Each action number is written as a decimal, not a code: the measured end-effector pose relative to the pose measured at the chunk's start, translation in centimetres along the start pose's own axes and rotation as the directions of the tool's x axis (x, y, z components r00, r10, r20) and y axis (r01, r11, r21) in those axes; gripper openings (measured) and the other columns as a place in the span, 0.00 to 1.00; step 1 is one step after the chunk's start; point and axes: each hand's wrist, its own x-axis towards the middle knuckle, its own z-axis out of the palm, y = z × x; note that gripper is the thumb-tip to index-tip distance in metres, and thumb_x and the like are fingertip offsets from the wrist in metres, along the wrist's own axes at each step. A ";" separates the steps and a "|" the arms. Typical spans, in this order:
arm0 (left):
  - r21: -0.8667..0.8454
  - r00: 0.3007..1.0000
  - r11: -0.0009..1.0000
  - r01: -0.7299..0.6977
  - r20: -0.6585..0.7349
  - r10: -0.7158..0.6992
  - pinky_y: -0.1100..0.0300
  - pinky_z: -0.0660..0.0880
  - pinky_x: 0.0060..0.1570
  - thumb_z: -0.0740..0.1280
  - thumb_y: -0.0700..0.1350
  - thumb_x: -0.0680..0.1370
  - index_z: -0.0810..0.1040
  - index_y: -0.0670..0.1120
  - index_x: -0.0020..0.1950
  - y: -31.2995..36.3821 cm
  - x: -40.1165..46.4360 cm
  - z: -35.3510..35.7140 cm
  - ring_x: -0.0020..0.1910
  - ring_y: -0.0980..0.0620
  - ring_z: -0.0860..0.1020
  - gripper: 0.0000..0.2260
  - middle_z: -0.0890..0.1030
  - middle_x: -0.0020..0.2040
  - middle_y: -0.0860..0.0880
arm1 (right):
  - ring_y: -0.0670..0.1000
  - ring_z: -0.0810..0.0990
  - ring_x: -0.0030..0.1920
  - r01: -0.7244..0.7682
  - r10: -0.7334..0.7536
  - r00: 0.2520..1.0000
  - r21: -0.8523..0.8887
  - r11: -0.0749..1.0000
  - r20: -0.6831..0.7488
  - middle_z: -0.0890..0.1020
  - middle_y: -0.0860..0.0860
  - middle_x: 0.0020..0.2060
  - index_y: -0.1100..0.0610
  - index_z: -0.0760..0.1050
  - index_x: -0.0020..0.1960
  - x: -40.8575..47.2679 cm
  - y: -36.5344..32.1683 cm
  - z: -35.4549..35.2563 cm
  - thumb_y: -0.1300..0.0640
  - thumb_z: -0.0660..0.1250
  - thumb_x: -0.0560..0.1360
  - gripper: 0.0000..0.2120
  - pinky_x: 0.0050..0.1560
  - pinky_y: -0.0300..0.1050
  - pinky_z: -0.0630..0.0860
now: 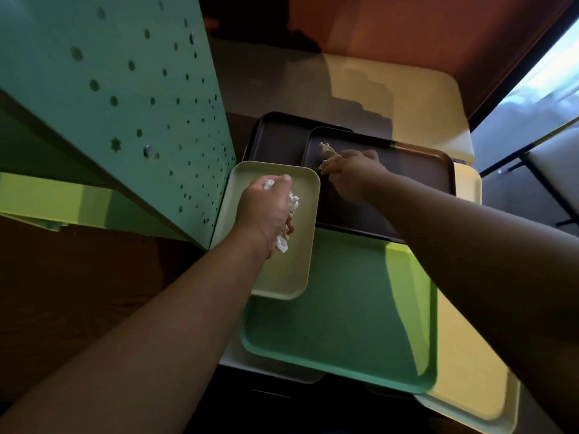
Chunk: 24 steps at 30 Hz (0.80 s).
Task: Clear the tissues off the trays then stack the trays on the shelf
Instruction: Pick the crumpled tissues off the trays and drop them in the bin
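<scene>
Several trays overlap on a table. My left hand [266,211] is closed around a crumpled white tissue [293,203] above a small pale green tray [294,277]. My right hand [354,170] pinches a beige crumpled tissue [326,151] that lies on a dark tray [416,180]. A second dark tray [275,136] sits behind it, partly covered. A large green tray [344,324] lies in front, under both the pale tray and the dark one. Pale yellow trays [470,371] show at the right.
A green perforated shelf panel [125,104] rises at the left, beside the pale tray. A bright green shelf board [47,195] shows below it. A cream table top [407,98] extends behind the trays. A dark chair frame [532,170] stands at the right.
</scene>
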 end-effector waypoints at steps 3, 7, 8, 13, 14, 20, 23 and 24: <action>-0.026 1.000 1.000 0.007 0.011 -0.006 0.59 0.72 0.29 0.66 0.51 0.81 0.79 0.46 0.53 0.3 -0.2 -0.1 0.32 0.51 0.74 0.09 0.78 0.40 0.47 | 0.61 0.63 0.71 -0.018 0.019 1.000 0.037 0.999 -0.011 0.68 0.51 0.75 0.45 0.68 0.76 -0.5 0.2 0.4 0.57 0.56 0.81 0.24 0.68 0.58 0.66; -0.015 0.999 1.000 0.022 0.048 -0.022 0.59 0.73 0.30 0.66 0.56 0.80 0.79 0.45 0.55 0.8 -0.1 0.5 0.33 0.51 0.75 0.15 0.78 0.39 0.48 | 0.54 0.77 0.62 0.175 0.037 0.946 0.604 0.778 -0.322 0.78 0.53 0.65 0.54 0.78 0.68 -6.4 -0.7 0.2 0.58 0.61 0.82 0.16 0.65 0.55 0.75; 0.005 0.996 1.000 0.014 0.089 -0.014 0.58 0.73 0.32 0.66 0.58 0.80 0.79 0.46 0.54 0.9 -0.2 1.0 0.34 0.50 0.75 0.16 0.79 0.38 0.48 | 0.51 0.80 0.58 0.240 0.042 0.928 0.678 0.695 -0.371 0.81 0.52 0.61 0.55 0.81 0.64 -8.4 -1.1 0.3 0.59 0.63 0.82 0.13 0.62 0.51 0.78; -0.042 0.918 0.999 0.021 0.396 -0.002 0.49 0.77 0.43 0.68 0.58 0.79 0.77 0.41 0.55 1.3 -1.6 4.5 0.41 0.45 0.78 0.19 0.79 0.43 0.42 | 0.46 0.82 0.54 0.336 -0.130 0.937 0.736 0.588 -0.324 0.82 0.47 0.56 0.56 0.84 0.56 -14.3 -0.8 1.5 0.59 0.67 0.80 0.08 0.56 0.43 0.81; -0.036 0.914 0.999 -0.006 0.406 0.020 0.48 0.76 0.43 0.69 0.54 0.79 0.77 0.42 0.53 0.9 -1.8 5.4 0.42 0.44 0.77 0.15 0.79 0.43 0.41 | 0.46 0.82 0.55 0.339 -0.133 0.935 0.712 0.615 -0.330 0.82 0.46 0.56 0.55 0.84 0.56 -14.5 0.2 1.8 0.58 0.68 0.79 0.09 0.57 0.45 0.81; 0.065 0.948 0.995 -0.069 0.315 0.045 0.62 0.68 0.24 0.63 0.38 0.80 0.78 0.45 0.51 -1.5 -2.4 11.0 0.22 0.56 0.72 0.05 0.77 0.28 0.49 | 0.50 0.77 0.59 0.156 0.207 0.838 0.585 0.796 -0.504 0.78 0.48 0.57 0.51 0.82 0.58 -14.2 9.3 3.0 0.52 0.67 0.79 0.09 0.58 0.49 0.79; 0.053 0.956 0.997 -0.047 0.291 0.030 0.62 0.69 0.23 0.64 0.37 0.80 0.79 0.46 0.49 -2.4 -3.5 13.4 0.24 0.54 0.71 0.06 0.77 0.27 0.50 | 0.57 0.71 0.66 -0.134 0.287 0.870 0.367 0.920 -0.402 0.74 0.53 0.66 0.47 0.74 0.71 -11.5 13.9 3.9 0.51 0.65 0.80 0.19 0.60 0.51 0.73; 0.040 0.960 0.998 -0.040 0.278 0.027 0.61 0.69 0.23 0.64 0.37 0.80 0.79 0.45 0.49 -2.6 -4.0 14.0 0.24 0.53 0.72 0.06 0.77 0.27 0.50 | 0.58 0.70 0.66 -0.162 0.260 0.894 0.279 0.947 -0.364 0.74 0.54 0.66 0.46 0.73 0.72 -10.7 14.9 4.3 0.50 0.64 0.80 0.20 0.60 0.53 0.73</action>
